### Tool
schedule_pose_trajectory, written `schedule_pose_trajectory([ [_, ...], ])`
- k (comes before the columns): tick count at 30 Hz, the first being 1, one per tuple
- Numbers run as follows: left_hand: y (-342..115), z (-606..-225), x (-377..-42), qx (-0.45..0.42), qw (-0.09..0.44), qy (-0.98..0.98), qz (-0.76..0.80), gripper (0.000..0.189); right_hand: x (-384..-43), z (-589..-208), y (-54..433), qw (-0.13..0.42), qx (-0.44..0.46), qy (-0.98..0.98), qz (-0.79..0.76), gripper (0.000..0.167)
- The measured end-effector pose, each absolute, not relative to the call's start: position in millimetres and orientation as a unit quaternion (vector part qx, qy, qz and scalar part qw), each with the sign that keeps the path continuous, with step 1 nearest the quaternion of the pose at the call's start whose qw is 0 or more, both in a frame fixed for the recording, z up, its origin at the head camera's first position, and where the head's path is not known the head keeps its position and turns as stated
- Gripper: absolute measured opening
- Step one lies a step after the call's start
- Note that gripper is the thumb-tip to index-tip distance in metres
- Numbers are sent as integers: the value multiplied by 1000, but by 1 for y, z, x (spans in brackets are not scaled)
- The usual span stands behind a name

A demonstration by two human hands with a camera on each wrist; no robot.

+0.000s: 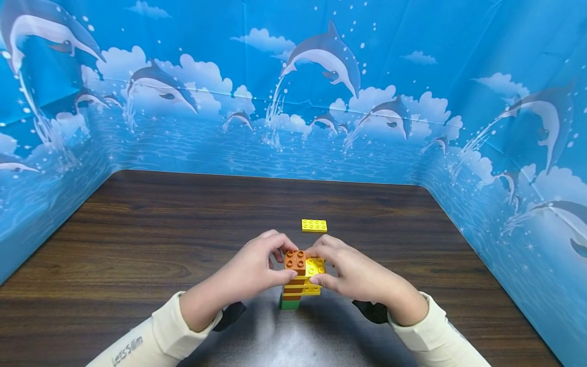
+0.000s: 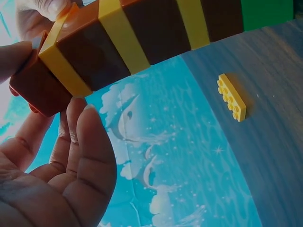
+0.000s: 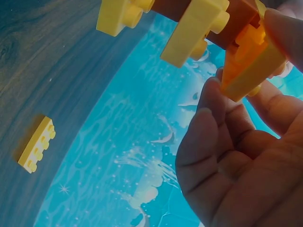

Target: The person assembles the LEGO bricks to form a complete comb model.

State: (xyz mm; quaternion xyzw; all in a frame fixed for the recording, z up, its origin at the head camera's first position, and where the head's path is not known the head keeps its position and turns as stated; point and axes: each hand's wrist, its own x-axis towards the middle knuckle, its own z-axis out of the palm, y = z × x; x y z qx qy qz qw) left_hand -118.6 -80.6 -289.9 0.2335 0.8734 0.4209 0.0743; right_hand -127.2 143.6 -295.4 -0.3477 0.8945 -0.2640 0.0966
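Note:
A tower of building bricks stands upright on the table, with a green brick (image 1: 290,305) at its foot and brown bricks (image 2: 147,30) alternating with yellow plates (image 3: 187,38) above. The plates jut out to the right. My left hand (image 1: 249,270) pinches the top brown brick (image 1: 295,261) between thumb and fingers. In the left wrist view this brick sits against the uppermost yellow plate (image 2: 65,71), slightly askew with a small gap at one side. My right hand (image 1: 359,270) pinches the jutting end of that same plate, its hollow underside visible in the right wrist view.
One loose yellow plate (image 1: 314,225) lies studs up beyond the tower on the dark wooden table (image 1: 183,224). A blue dolphin-print sheet (image 1: 293,148) stands round the table's back and sides.

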Motion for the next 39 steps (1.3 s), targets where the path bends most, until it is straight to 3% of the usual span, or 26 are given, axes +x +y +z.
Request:
schedule_pose_trajectory([
  [15,-74,-281,-119,225,83,896,374,25,-126,-295,143,91,-350,897,-254,37],
  [22,-77,-287,-121,215,100,875,422,27,-126,-295,143,85,-351,894,-265,38],
  [39,-77,-303,-118,210,76,839,497,31,-123,-308,141,4,-369,865,-339,37],
])
